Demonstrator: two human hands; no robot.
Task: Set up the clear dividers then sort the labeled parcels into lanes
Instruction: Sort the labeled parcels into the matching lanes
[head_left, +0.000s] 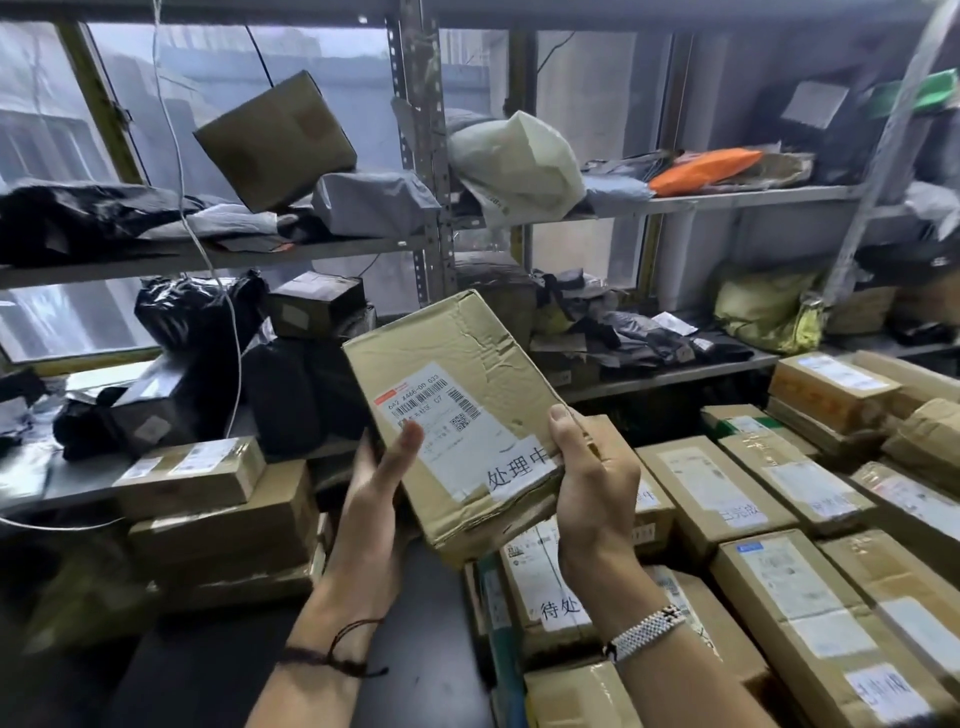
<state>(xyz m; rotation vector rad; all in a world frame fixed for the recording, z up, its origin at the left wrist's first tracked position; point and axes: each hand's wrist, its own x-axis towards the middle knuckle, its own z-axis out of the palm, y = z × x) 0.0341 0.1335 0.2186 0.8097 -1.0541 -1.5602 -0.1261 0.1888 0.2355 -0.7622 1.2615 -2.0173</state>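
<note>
I hold a dented cardboard parcel (470, 364) up in front of me, its top face tilted toward the camera. It carries a white shipping label with barcodes and a handwritten white tag at the near edge. My right hand (592, 467) grips its near right corner, thumb on top. My left hand (382, 478) supports the left edge from below, thumb resting on the label. Rows of labeled cardboard parcels (769, 566) lie flat on the dark table (208, 670) to the right. I see no clear dividers in this view.
A stack of brown boxes (218, 519) stands at the left of the table. Metal shelving (426, 156) behind holds black, grey, white and orange mailer bags and a tilted box (275, 137). A white cable (234, 332) hangs down at the left.
</note>
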